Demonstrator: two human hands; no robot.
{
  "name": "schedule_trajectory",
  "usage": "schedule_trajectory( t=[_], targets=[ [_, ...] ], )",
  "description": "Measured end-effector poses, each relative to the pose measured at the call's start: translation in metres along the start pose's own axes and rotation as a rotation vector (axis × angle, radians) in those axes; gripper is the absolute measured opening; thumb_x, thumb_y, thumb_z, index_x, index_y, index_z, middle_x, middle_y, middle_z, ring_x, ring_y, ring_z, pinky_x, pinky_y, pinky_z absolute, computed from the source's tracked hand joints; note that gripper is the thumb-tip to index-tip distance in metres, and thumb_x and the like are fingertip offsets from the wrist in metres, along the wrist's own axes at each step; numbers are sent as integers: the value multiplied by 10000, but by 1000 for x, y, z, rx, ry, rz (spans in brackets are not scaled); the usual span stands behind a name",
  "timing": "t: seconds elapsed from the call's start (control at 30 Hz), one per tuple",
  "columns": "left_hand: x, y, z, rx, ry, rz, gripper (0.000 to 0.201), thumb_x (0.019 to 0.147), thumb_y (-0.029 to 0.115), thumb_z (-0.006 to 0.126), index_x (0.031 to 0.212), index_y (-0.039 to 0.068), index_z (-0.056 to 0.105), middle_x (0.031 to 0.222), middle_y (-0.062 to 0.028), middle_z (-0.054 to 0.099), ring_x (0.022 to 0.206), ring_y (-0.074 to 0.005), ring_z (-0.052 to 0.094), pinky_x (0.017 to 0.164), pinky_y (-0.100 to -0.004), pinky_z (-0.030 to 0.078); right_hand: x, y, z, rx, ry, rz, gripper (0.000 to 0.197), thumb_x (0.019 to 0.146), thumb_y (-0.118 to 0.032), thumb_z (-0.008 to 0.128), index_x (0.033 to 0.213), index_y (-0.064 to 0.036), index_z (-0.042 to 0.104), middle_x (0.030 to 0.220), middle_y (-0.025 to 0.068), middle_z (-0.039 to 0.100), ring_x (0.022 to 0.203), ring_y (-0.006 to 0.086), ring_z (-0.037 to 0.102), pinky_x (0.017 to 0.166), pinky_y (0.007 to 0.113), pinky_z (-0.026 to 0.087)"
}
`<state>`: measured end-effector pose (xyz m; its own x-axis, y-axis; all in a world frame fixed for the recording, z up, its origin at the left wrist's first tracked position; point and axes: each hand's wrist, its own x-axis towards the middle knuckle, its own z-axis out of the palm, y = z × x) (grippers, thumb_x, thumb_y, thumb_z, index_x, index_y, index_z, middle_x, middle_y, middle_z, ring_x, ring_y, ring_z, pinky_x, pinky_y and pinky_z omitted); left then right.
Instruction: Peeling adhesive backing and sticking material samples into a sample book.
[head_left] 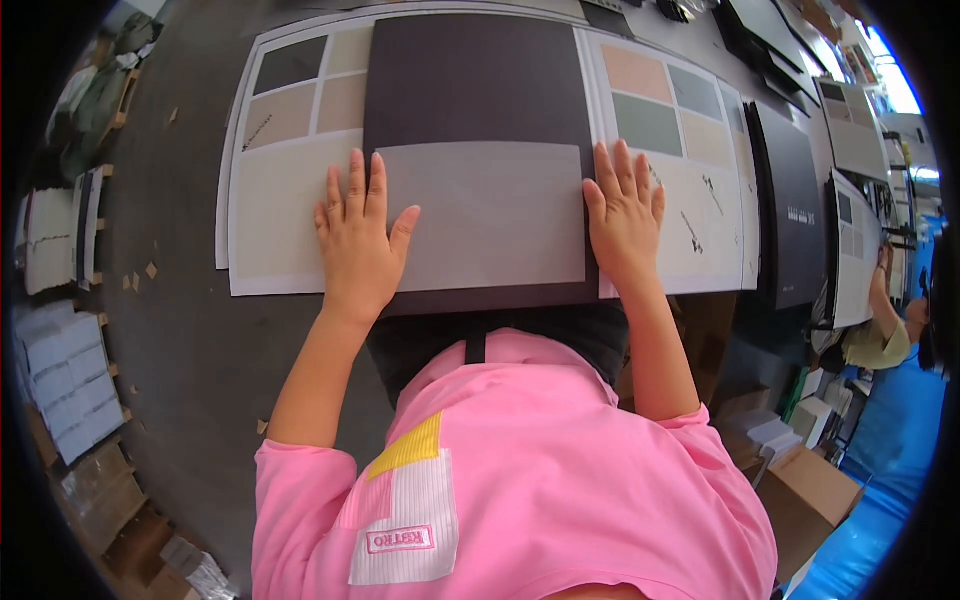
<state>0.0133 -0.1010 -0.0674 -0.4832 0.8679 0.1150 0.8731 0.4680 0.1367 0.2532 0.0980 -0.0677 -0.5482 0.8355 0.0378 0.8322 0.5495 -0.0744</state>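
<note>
In front of me lies a large dark board (480,80), with a plain grey sheet (490,220) over its near part. My left hand (362,240) rests flat, fingers spread, across the grey sheet's left edge and the pale sample board (275,220) beside it. That board carries dark and beige colour panels. On the other side, my right hand (627,215) lies flat with its fingers stretched out, over the dark board's right edge and a second sample board (705,235). This one shows peach, green, grey and cream panels. Neither hand grips anything.
To the right stand a black cover (787,210) and more sample boards (853,245), where another person's arm (882,300) reaches in. A cardboard box (808,495) sits low at right. Stacked white bundles (70,375) on pallets line the left floor.
</note>
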Motion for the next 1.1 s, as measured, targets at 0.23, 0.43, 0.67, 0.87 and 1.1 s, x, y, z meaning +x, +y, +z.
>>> schedule_trajectory(
  t=[0.23,0.43,0.67,0.87,1.1],
  targets=[
    [1,-16,-10,-43,19,-1,662,999,449,508,1582,245,271,1647,-160,182,1507,-401,173,1163,-638,170,-21,-69,-23,79,-46,-418,695,985,-509,473,1562,-153,320,1643,114,233,1527,320,166,1211,528,111],
    [-4,-27,-8,-158,41,-83,671,991,489,489,1572,210,302,1628,-161,229,1499,-394,194,1168,-628,153,-31,17,-10,9,-127,-91,656,1045,-493,302,1594,-142,233,1664,102,178,1543,296,114,1219,503,63],
    [-20,-49,-14,-658,125,-128,695,961,399,601,1545,134,335,1568,-183,346,1468,-397,280,1170,-618,155,-14,-75,-14,150,-54,-360,777,1018,-594,286,1586,-69,211,1664,146,138,1544,323,84,1224,509,47],
    [-73,-120,-12,-775,766,-1019,686,954,105,595,1536,-25,257,1524,-219,386,1404,-298,398,1156,-394,309,-8,-117,-12,3,-171,-479,802,1006,-610,288,1577,-50,229,1656,155,168,1539,335,102,1226,503,53],
    [-76,-109,-45,-1798,859,-1042,574,938,-105,488,1485,-52,320,1412,-177,499,1280,-191,515,1103,-315,375,-8,-122,-9,3,-188,-487,827,1002,-632,265,1578,-41,216,1656,159,166,1541,337,95,1222,508,50]
  ],
)
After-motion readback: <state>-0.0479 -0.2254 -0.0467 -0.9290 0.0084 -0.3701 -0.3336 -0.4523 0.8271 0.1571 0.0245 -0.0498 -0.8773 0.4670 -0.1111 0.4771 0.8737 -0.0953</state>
